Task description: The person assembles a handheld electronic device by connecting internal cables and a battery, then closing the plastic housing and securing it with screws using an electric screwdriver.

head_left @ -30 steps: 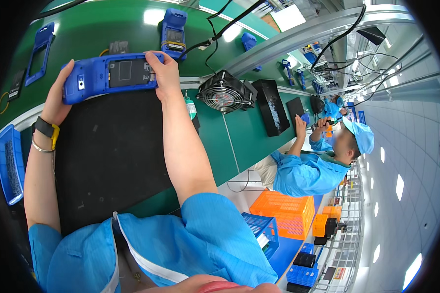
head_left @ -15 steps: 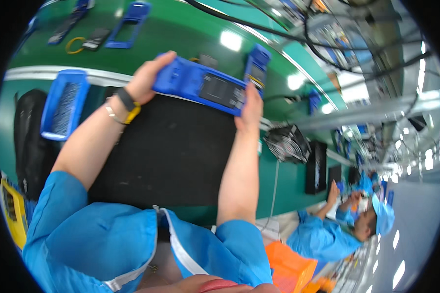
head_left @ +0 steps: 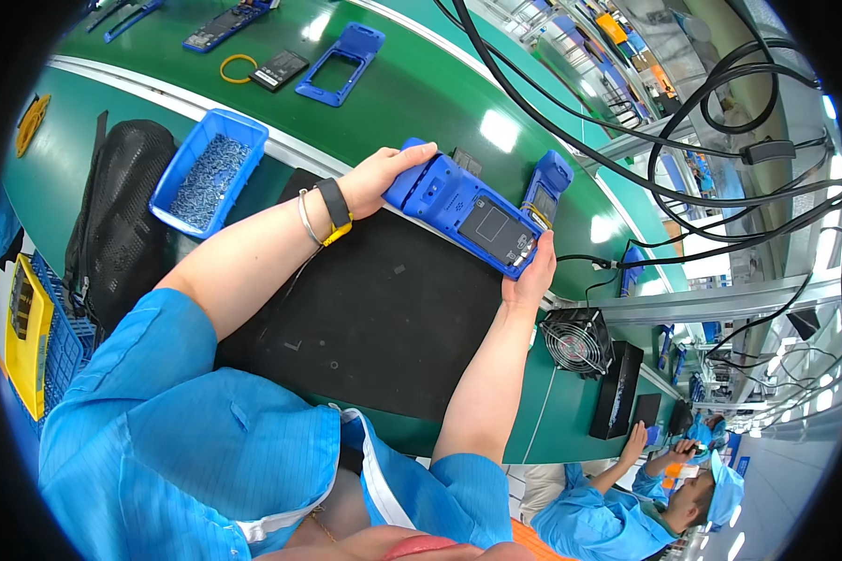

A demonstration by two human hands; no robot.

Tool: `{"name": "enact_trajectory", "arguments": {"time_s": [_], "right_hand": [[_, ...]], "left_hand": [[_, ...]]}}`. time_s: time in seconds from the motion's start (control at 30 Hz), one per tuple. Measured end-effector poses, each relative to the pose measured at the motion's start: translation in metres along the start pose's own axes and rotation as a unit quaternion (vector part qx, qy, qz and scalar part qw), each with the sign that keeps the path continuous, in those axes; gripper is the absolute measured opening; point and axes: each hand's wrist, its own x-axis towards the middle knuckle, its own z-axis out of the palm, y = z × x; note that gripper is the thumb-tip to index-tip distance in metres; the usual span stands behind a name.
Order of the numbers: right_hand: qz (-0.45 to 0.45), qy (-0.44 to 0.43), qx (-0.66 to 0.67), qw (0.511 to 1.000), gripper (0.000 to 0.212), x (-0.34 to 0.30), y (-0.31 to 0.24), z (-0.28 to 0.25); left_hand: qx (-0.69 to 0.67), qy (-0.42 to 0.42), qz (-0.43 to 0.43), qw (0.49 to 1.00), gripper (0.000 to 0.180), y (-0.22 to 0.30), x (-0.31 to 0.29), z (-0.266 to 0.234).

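Observation:
A blue handheld terminal (head_left: 446,198) with a dark rectangular recess in its face is held between my two hands, above the far edge of a black mat (head_left: 365,318). My left hand (head_left: 390,176) grips its upper left end, the thumb lying along the top. The opposite, lower right end is in my right hand (head_left: 532,271), beside the silvery contacts. Just beyond it, on the green line, lies a similar blue device (head_left: 546,187) with a yellow band around it. A dark flat piece (head_left: 468,162) is partly hidden behind the held terminal.
Screws fill a blue bin (head_left: 165,201) at left, next to a black mesh bag (head_left: 126,187). A blue frame (head_left: 326,95), a battery (head_left: 279,69) and a yellow band (head_left: 239,67) lie on the line. Right are a fan (head_left: 575,341), hanging cables (head_left: 627,182) and a co-worker (head_left: 608,514).
The whole view has turned, so the bench slants more and my hands appear farther right and lower. Both hands keep hold of the terminal, whose right end now dips more steeply in the picture.

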Motion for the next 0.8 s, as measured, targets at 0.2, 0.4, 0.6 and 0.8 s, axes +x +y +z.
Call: {"name": "enact_trajectory", "arguments": {"time_s": [0.2,0.4,0.6,0.8], "right_hand": [[0.142,0.109,0.153,0.972,0.033,-0.009,0.008,0.038],[0.226,-0.033,0.207,0.951,0.033,-0.037,0.030,0.085],[0.041,-0.105,-0.203,0.973,0.054,-0.050,0.023,0.103],[-0.075,-0.155,-0.428,0.887,0.097,-0.062,0.024,0.113]], "left_hand": [[-0.042,-0.157,0.035,0.986,0.092,0.002,0.002,-0.004],[-0.036,-0.149,0.082,0.985,0.091,-0.002,0.005,-0.001],[-0.106,-0.092,0.060,0.988,0.083,0.000,0.006,-0.006],[-0.107,-0.074,0.040,0.991,0.075,0.000,0.006,-0.007]]}}
